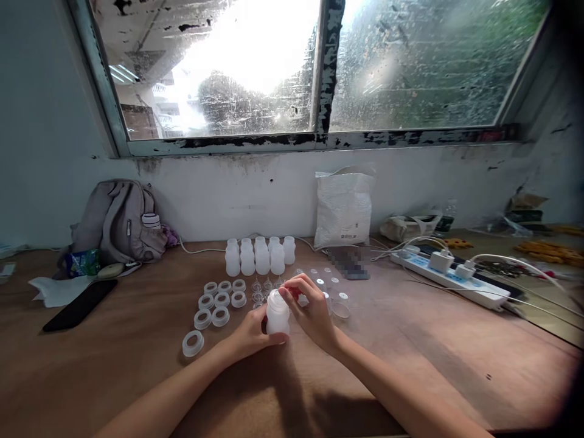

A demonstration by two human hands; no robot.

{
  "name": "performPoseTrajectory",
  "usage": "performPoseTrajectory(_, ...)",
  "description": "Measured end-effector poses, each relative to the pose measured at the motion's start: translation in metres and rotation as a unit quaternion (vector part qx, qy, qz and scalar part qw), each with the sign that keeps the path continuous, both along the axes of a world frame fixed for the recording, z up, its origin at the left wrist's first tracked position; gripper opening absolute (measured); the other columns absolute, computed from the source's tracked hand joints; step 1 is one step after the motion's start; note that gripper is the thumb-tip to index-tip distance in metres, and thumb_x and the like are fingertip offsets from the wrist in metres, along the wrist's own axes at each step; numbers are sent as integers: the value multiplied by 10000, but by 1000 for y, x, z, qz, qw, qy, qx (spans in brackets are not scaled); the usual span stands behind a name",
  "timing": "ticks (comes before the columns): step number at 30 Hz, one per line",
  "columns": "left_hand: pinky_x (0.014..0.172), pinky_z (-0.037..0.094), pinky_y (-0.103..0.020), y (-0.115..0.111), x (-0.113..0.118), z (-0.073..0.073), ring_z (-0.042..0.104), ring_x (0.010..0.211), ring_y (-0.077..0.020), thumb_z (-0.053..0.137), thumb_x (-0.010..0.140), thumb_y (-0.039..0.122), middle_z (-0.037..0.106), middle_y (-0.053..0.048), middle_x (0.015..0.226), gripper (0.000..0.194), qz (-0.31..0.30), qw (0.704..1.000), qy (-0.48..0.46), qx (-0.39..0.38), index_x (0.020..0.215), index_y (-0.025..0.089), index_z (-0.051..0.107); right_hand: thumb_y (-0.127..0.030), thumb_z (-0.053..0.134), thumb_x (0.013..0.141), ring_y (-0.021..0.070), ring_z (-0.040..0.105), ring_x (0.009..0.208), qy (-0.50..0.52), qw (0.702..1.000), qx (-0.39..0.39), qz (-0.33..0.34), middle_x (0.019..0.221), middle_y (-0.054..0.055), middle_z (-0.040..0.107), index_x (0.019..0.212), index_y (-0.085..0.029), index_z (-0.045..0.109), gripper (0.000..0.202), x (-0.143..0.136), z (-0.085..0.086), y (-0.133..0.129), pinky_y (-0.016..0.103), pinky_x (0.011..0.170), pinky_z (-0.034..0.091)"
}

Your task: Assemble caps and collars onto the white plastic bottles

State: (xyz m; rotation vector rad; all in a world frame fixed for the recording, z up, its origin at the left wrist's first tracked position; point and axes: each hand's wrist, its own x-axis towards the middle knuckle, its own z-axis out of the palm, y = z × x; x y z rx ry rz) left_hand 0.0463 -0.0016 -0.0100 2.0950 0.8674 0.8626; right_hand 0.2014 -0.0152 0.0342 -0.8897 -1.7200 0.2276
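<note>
My left hand (253,331) is wrapped around a frosted white baby bottle (278,317), held upright just above the table. At the bottle's mouth, the fingers of my right hand (314,309) are pinched together; what they grip there is too small to make out. Several similar bottles (261,258) without caps stand in rows behind. Left of my hands lie several translucent screw rings (221,299). Clear teats (257,297) sit in a group just behind the held bottle, partly hidden by it. To the right are clear caps and small white-topped pieces (334,281), partly covered by my right hand.
A white plastic bag (344,210) leans on the wall beside a blurred dark phone-like object (349,263). On the right, a power strip (451,280) trails cables. A grey backpack (119,222) and a black flat object (81,305) occupy the left. The window is behind.
</note>
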Motion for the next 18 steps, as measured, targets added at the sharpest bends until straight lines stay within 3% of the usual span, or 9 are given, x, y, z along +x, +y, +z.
performPoseTrajectory(11,656,404,-240,1,-1,-3,480,751,-149,627,657,310,560,-30,860,361,-9,1000,-10,-16,946,122,518,-270,477,809,136,514,684,4,998,-37,47,798,42,531,802,-191,592,139,-1,6,2,273,637,438)
performPoseTrajectory(18,689,415,-261,-1,0,-1,496,793,-167,613,670,289,568,-43,906,361,-6,1000,6,-11,979,132,512,-214,475,787,187,509,944,-23,986,-94,135,1032,52,556,1042,-215,521,260,6,4,1,318,821,396)
